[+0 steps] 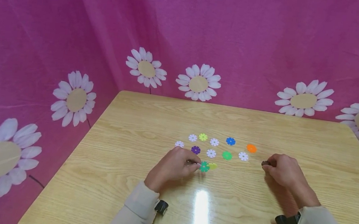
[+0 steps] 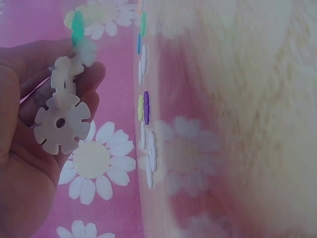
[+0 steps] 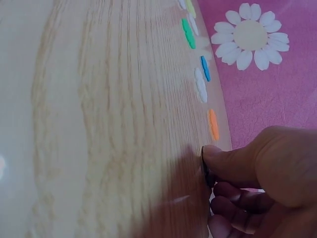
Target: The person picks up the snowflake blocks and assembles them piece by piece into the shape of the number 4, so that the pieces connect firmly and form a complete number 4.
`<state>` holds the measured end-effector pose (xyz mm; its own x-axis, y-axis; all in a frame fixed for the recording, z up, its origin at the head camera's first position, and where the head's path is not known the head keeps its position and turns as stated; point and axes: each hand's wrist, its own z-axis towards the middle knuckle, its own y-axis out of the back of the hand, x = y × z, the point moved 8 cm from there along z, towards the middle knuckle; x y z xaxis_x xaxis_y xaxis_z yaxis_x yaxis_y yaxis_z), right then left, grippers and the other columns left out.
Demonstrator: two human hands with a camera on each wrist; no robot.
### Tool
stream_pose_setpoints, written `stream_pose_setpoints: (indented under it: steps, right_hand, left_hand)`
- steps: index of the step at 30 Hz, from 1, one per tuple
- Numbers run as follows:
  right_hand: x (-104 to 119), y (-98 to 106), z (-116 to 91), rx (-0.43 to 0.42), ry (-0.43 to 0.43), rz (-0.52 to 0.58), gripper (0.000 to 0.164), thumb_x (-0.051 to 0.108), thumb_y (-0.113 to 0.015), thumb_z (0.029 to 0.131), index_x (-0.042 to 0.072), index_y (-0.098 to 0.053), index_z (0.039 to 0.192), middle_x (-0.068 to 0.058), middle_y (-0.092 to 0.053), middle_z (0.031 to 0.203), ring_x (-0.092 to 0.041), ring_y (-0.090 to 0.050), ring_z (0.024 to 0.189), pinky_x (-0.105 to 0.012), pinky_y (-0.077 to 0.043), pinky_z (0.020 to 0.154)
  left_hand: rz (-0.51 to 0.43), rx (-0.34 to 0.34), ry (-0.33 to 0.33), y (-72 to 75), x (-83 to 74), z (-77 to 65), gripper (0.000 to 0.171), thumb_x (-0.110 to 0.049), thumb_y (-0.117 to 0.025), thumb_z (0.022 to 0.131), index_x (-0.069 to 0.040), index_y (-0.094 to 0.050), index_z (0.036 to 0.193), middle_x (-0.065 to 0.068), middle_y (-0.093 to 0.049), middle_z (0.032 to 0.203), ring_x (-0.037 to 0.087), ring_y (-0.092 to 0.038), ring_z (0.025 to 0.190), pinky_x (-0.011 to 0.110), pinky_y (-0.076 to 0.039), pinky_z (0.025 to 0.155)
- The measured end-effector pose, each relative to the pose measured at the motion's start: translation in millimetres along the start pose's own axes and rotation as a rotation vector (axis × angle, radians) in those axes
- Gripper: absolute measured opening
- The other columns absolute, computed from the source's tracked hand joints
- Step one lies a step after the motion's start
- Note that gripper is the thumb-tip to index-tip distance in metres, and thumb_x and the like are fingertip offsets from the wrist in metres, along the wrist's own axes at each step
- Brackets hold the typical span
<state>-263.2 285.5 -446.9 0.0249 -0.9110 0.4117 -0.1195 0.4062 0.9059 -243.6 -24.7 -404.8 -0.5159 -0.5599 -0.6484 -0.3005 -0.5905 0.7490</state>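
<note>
Head view: a person's left hand point(image 1: 174, 163) grips a chain of notched flower-shaped discs point(image 1: 205, 167), its green and yellow end toward three o'clock; the right hand point(image 1: 284, 170) pinches a dark disc point(image 1: 264, 163) at its nine o'clock, with an orange disc point(image 1: 251, 148) lying at ten o'clock on the wood-grain table point(image 1: 239, 196).

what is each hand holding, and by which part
Left hand: a chain of joined discs, held along its white part. Right hand: a dark disc, pinched at one side.

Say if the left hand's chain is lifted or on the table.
Lifted: the left wrist view shows a gap between the chain and the table.
</note>
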Motion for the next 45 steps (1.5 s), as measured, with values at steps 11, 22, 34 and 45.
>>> stream_pose_setpoints:
  steps: [11,22,34,45]
  right_hand:
    - [-3,-2,3,0.071,-0.043,0.036,0.030,0.015,-0.075,0.088,-0.009,-0.061,0.098,-0.014,-0.060,0.085,-0.030,-0.053,0.078,-0.044,-0.047,0.070]
    - [-2,-5,0,0.062,-0.077,0.118,0.031,0.013,-0.076,0.089,-0.005,-0.055,0.103,-0.014,-0.059,0.089,-0.030,-0.052,0.081,-0.040,-0.046,0.070]
    - [31,-1,-12,-0.040,0.106,0.210,0.013,0.015,-0.079,0.086,0.005,-0.075,0.094,-0.002,-0.069,0.087,-0.021,-0.057,0.080,-0.037,-0.046,0.070]
    - [69,-10,-19,-0.022,0.175,0.365,0.005,0.010,-0.071,0.093,0.008,-0.076,0.095,-0.001,-0.070,0.092,-0.020,-0.056,0.082,-0.028,-0.046,0.067]
  left_hand:
    - [-0.002,-0.006,0.010,0.0,1.4,-1.2,0.009,-0.018,-0.075,0.092,-0.013,-0.080,0.097,-0.012,-0.071,0.088,-0.001,-0.059,0.073,0.017,-0.050,0.072]
    - [-0.007,-0.004,0.034,1.4,2.1,-4.2,0.007,-0.016,-0.074,0.092,-0.014,-0.080,0.096,-0.014,-0.070,0.089,0.003,-0.058,0.075,0.019,-0.050,0.073]
    - [-0.001,-0.002,0.019,0.7,-0.3,-2.5,0.011,-0.019,-0.075,0.092,-0.011,-0.081,0.097,-0.013,-0.070,0.082,0.002,-0.049,0.059,0.018,-0.043,0.055]
    - [-0.005,-0.017,-0.016,-0.1,-1.7,-0.9,0.008,-0.019,-0.075,0.092,-0.013,-0.080,0.094,-0.014,-0.069,0.081,0.001,-0.053,0.063,0.017,-0.048,0.063]
